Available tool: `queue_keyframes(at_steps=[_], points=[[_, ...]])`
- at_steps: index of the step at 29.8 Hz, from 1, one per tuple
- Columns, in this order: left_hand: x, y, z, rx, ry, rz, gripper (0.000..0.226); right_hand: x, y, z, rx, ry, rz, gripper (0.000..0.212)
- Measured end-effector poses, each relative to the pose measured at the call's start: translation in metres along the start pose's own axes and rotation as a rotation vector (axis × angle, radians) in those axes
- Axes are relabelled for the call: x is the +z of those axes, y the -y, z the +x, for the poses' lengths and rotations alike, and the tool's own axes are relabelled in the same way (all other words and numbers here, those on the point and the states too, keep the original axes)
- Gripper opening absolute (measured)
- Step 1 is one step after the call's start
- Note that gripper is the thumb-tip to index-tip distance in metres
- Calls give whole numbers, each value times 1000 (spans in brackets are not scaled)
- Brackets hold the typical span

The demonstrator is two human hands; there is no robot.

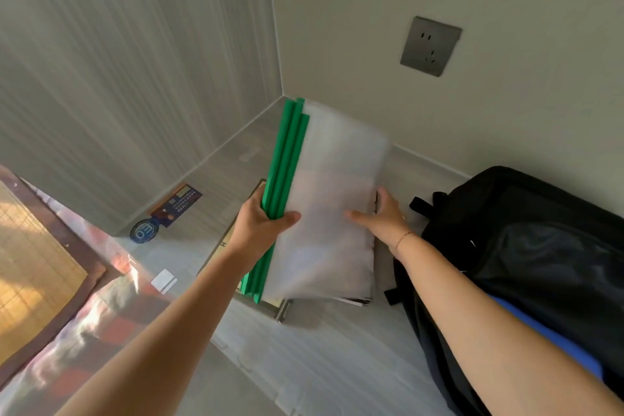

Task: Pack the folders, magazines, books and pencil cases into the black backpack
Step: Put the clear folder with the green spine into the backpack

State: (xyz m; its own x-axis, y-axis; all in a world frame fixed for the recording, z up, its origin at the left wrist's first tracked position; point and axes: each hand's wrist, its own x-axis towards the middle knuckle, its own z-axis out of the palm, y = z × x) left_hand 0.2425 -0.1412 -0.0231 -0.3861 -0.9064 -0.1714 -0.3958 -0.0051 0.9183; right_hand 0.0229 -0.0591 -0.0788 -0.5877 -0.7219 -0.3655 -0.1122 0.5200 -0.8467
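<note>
Two bare forearms reach forward from the bottom edge, and both end on the same load. The left grip [260, 223] is clamped round the green spines [287, 159] of a bundle of clear folders [337, 196], fingers curled behind the bars and thumb across the front. The right grip [381, 216] holds the opposite long edge. Its thumb lies flat on the frosted cover, and its fingers are hidden behind the sheets, so how far they curl cannot be told.

The folders are tilted, far end raised. They hang above a stack of books or magazines [223, 243] that lies on the grey bench [337, 348], and it is not clear whether the near corner touches that stack.

The black backpack [540, 246] lies on its side just to the right, near the right forearm. A blue item [540, 338] shows at its near end, but whether the main opening gapes there is hard to judge from this angle.

The step in hand looks like the lift of the folders off the pile, the first leg of carrying them to the bag. The rest of the stack is still unpacked, so the task seems early on.

The next move would call for swinging the bundle rightward and turning it so that one end faces the bag's mouth. One grip would probably need to let go and hold the opening wide. The floppy plastic sheets may sag or fan apart, and the stiffer spine side seems the surer place to hold.
</note>
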Motion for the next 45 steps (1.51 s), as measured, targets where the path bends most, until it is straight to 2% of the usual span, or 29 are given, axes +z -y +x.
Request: queue_keyframes(at_steps=[2,4,6,7,10,12,15,16,17,19,21,24,27,30,33,35,37,41,45], points=[[-4,-13,-7,80,74,-51,33,-19,2,-9,-66,92,243,82],[-6,-20,-10,116,114,-112,35,-38,1,-19,-100,142,331,53],[-7,-28,-8,131,106,-138,39,-55,7,-32,-151,119,365,29],[-7,-32,-7,133,98,-147,43,-63,12,-37,-176,105,401,26],[-10,-40,-2,100,59,-214,58,-78,27,-42,-267,184,542,52],[-12,-41,1,57,56,-263,57,-74,32,-44,-268,252,623,53],[-11,-29,2,-30,68,-226,66,-58,22,-48,-193,258,596,68],[-9,-24,1,-63,79,-203,68,-53,14,-48,-171,243,576,65],[-7,-19,1,-94,90,-183,65,-48,9,-48,-148,230,563,53],[-1,-13,-1,-117,86,-164,44,-39,6,-50,-117,199,548,25],[3,-12,0,-111,48,-155,36,-35,10,-52,-100,152,521,19],[6,-21,0,-93,3,-118,47,-44,23,-57,-121,112,399,15],[11,-37,-4,-98,41,-145,37,-77,31,-72,-193,86,256,10],[32,-53,-16,-155,210,-172,43,-119,21,-98,-246,66,256,17],[69,-64,-34,-193,380,-185,50,-153,-10,-130,-164,10,431,27],[99,-66,-43,-186,481,-155,48,-170,-39,-151,-95,-53,503,66],[127,-67,-52,-187,568,-80,54,-183,-69,-172,-33,-111,566,87],[177,-61,-76,-190,683,29,46,-205,-118,-212,61,-171,691,82],[208,-57,-100,-172,834,130,39,-217,-159,-246,149,-237,757,88]])
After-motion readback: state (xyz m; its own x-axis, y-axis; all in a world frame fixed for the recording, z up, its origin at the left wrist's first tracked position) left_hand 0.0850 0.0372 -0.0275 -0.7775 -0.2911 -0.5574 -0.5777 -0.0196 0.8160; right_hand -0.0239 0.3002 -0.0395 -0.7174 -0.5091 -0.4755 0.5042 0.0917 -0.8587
